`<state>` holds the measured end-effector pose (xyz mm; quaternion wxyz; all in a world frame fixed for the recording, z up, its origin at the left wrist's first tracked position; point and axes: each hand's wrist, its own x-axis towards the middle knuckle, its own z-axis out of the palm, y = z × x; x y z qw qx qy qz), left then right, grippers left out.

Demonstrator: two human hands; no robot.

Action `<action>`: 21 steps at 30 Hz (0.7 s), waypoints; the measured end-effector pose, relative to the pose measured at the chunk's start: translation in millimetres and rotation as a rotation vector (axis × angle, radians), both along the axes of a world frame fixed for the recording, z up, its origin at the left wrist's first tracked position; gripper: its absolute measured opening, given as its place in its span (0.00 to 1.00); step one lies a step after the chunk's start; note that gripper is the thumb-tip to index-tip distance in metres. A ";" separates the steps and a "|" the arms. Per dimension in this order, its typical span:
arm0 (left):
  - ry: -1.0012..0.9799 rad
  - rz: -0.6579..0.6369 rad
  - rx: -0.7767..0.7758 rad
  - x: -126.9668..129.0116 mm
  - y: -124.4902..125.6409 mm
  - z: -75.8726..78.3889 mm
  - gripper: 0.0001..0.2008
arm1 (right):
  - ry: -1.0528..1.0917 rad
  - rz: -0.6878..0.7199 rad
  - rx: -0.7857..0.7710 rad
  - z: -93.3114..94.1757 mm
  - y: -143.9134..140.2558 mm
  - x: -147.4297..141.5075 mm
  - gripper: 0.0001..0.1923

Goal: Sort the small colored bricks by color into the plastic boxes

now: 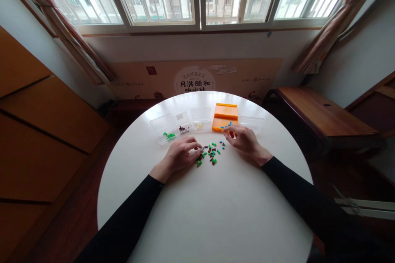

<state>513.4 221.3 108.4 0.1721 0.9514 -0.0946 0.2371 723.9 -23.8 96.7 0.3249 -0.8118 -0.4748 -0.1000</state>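
Head view: left hand (182, 150) curls beside scattered pieces (212, 153), right hand (243, 138) at an orange box (226, 110). Whether either pinches anything cannot be told.

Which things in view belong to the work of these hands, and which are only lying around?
Apparently in use:
small green, brown and blue plastic pieces
open orange plastic box
clear plastic boxes
white round table

Apparently background:
low brown wooden bench or table
beige printed panel
pinkish fabric curtains
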 end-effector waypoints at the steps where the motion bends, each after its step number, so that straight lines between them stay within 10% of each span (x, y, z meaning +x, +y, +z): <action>1: -0.002 0.003 0.000 -0.2 0.0 0.4 0.09 | 0.014 0.054 -0.009 0.0 0.0 -1.9 0.07; 21: 0.002 0.005 0.007 -0.4 -1.2 2.0 0.08 | 0.068 0.190 0.023 -0.4 1.9 -6.9 0.05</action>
